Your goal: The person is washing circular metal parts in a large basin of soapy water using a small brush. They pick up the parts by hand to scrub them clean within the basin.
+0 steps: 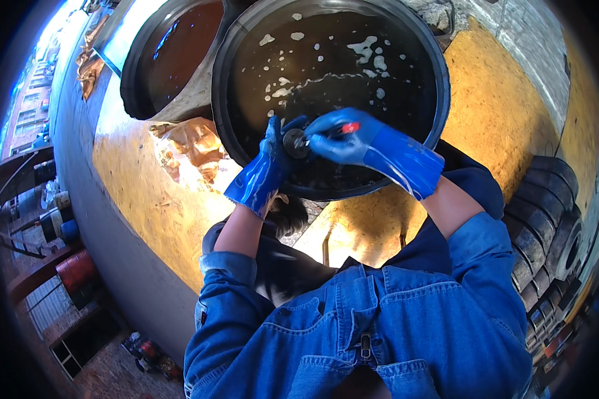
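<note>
Both my hands wear long blue rubber gloves and are over the near edge of a big round black tub, which holds dark liquid with patches of whitish foam. Closed around a dark round part, apparently metal, my left hand holds it above the liquid. My right hand is closed on a slim tool with a red handle; the fingers cover most of it. Its metal end appears to meet the face of the round part, though the exact kind of tool cannot be made out.
A second black tub with reddish-brown liquid stands at the far left. A crumpled brown-and-white bag lies beside the big tub. Several dark ribbed round pieces are stacked at the right. Beyond a ledge at left is a lower area.
</note>
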The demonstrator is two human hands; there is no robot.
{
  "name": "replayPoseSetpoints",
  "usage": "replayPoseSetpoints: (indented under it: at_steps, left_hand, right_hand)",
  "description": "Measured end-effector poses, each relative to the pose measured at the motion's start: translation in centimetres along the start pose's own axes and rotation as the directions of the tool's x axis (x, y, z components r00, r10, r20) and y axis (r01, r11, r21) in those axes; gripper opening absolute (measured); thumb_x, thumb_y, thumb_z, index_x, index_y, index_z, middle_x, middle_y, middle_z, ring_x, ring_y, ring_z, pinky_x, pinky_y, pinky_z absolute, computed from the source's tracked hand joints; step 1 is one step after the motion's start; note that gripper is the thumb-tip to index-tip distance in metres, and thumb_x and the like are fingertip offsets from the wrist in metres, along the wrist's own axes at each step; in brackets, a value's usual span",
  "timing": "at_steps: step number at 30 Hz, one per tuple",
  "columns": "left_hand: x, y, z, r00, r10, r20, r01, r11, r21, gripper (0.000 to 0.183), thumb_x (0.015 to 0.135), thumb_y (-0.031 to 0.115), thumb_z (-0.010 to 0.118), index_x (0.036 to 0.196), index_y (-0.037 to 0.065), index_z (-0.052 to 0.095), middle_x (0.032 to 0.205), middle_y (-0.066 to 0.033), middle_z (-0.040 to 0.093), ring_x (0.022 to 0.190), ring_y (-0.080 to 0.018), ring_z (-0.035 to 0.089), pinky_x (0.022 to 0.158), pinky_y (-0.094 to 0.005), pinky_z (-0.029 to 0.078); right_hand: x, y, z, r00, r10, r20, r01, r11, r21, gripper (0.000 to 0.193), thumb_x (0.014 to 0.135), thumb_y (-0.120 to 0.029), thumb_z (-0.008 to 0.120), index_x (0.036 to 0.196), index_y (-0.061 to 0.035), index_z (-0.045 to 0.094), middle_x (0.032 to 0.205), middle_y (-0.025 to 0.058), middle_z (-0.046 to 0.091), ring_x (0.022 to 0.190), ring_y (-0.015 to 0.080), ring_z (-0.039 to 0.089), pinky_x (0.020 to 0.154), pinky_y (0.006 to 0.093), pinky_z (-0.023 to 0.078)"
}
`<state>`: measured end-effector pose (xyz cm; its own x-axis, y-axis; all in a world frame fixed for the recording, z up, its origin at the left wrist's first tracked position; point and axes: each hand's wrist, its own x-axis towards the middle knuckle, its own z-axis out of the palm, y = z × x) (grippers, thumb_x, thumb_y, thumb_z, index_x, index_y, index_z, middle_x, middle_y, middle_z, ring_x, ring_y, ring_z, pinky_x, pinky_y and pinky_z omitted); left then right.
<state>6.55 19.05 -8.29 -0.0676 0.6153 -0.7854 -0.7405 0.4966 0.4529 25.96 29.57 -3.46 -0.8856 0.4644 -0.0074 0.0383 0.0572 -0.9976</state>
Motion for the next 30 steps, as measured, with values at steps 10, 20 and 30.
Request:
replayPoseSetpoints:
  at_steps: [10,20,30]
  left_hand:
    - [-0.9,-0.2,1.8,0.999,-0.047,0.011,0.047,0.996,-0.072,0.079,0.102,0.074,0.026,0.144,0.015,0.056,0.140,-0.0151,0.061,0.126,-0.0353,0.060,0.106,-0.0562,0.047]
    - [-1.0,0.2,1.2,1.000,0.001,-0.009,-0.001,1.000,-0.027,0.077,0.101,0.072,0.026,0.149,0.017,0.052,0.149,-0.0131,0.056,0.134,-0.0353,0.054,0.109,-0.0604,0.041]
    - [-1.4,0.3,2.2,0.983,0.017,-0.184,-0.024,0.999,-0.035,0.081,0.102,0.072,0.022,0.151,0.013,0.050,0.148,-0.0150,0.056,0.135,-0.0335,0.054,0.111,-0.0579,0.043]
  right_hand:
    - [1.6,-0.2,-0.1,0.868,0.324,-0.377,-0.461,0.808,-0.367,0.027,0.096,-0.036,0.062,0.100,-0.0153,0.078,0.093,0.0077,0.076,0.085,0.0279,0.073,0.082,0.0356,0.058]
    - [1.3,1.7,0.1,0.841,0.374,-0.392,-0.514,0.779,-0.359,0.034,0.090,-0.045,0.068,0.106,-0.0159,0.077,0.104,0.0136,0.075,0.098,0.0378,0.071,0.085,0.0431,0.057]
    - [1.9,0.2,2.0,0.913,0.294,-0.283,-0.307,0.952,-0.002,0.025,0.090,-0.032,0.072,0.096,-0.0081,0.076,0.082,0.0025,0.075,0.074,0.0136,0.068,0.076,0.0347,0.056]
